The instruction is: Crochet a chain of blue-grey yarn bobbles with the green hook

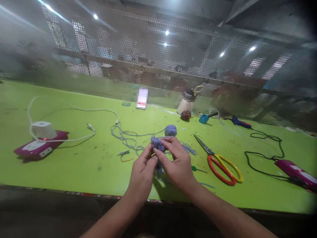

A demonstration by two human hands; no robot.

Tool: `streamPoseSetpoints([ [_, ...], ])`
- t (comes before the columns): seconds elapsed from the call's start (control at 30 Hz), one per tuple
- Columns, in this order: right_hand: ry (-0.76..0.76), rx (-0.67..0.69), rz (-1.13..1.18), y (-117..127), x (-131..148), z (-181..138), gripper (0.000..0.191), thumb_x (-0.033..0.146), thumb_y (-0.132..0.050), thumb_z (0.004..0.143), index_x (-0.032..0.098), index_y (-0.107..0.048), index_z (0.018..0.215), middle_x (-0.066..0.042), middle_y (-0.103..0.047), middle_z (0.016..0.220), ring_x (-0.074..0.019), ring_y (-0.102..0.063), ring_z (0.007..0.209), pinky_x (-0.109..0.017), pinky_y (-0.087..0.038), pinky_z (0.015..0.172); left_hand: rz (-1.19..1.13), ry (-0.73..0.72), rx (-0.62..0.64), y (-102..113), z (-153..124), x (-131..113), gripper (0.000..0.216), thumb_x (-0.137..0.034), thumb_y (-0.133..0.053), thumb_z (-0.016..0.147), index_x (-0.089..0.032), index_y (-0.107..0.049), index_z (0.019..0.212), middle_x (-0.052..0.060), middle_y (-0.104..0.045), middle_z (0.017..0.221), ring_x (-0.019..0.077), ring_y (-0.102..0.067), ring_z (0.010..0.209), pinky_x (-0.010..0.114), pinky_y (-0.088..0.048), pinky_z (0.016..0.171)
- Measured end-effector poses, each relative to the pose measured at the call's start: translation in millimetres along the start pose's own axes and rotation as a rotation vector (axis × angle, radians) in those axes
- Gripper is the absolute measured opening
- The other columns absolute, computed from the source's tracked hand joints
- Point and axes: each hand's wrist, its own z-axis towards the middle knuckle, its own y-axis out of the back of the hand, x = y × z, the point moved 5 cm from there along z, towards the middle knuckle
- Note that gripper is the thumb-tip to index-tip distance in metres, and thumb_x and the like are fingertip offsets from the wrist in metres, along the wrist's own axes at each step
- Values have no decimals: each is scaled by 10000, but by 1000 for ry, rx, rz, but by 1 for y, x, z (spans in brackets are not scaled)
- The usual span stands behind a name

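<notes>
Between the fingertips of both hands sits a small purple crocheted piece [158, 144], held above the table near its front edge. My left hand [145, 165] pinches it from the left side. On the other side, my right hand [177, 160] grips it with thumb and bent fingers. Just behind lies a ball of purple yarn [170, 130], and loose blue-purple yarn [126, 140] trails to the left. A green-handled thin tool [195, 168] lies by my right hand, partly hidden. Scissors [218, 162] with red and yellow handles rest to its right.
Left stands a magenta power strip [41, 145] with a white charger [44, 130] and cable. At the back are a phone [142, 98], a bottle [187, 101], a dark multicolored yarn ball [185, 115], a blue pot [204, 118] and a blue glue gun [240, 122]. Another power strip [297, 173] lies right.
</notes>
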Motion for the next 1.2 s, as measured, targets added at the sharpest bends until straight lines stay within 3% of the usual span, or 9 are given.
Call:
streamPoseSetpoints([
  [0.17,-79,188,38,-1,4,-5,213,212,-528,935,142,-680,1066,-134,-625,1117,-205,-574,1106,-366,-459,989,90,-35,1,6,7,4,350,-187,-665,773,-164,-648,1122,80,-717,1147,216,-632,1107,274,-465,948],
  [0.5,54,363,-157,6,8,1,264,158,-480,929,162,-696,1082,-134,-674,1129,-243,-573,1118,-481,-451,991,220,-58,-1,12,13,0,318,-91,-741,650,-180,-706,954,44,-748,941,189,-672,888,243,-481,806],
  [0.63,-24,314,-105,14,-1,6,175,158,-546,894,155,-709,959,-107,-686,999,-216,-618,969,-410,-489,889,135,47,98,11,16,8,200,-166,-682,752,-170,-710,950,38,-744,854,143,-655,757,220,-483,731],
  [0.8,-202,112,49,31,-12,13,120,234,-581,896,172,-643,815,-42,-618,790,-164,-579,736,-320,-482,673,-32,285,124,11,14,13,130,-192,-651,778,-127,-717,869,78,-736,753,126,-629,620,208,-472,600],
  [0.9,-107,79,48,34,-5,17,92,213,-577,902,166,-643,946,-55,-625,879,-162,-585,788,-319,-493,716,-71,300,137,9,15,12,112,-185,-647,784,-124,-716,848,85,-738,759,131,-640,633,214,-486,622],
  [1.0,89,210,-106,23,5,20,198,153,-606,874,155,-649,1067,-81,-626,966,-177,-583,868,-341,-493,792,-119,270,222,5,16,12,137,-177,-640,793,-137,-722,896,60,-734,759,121,-634,623,209,-485,638],
  [1.1,167,314,-155,9,3,20,142,108,-616,852,162,-678,969,-69,-636,905,-175,-588,857,-330,-492,783,-146,218,246,5,16,11,128,-141,-639,773,-136,-721,872,49,-733,790,114,-636,655,188,-479,638],
  [1.2,152,299,-103,2,-4,22,149,54,-580,845,161,-683,832,-39,-636,777,-146,-585,739,-280,-469,674,-90,248,255,8,16,14,114,-192,-626,795,-109,-704,807,66,-725,746,125,-628,598,204,-484,587],
])
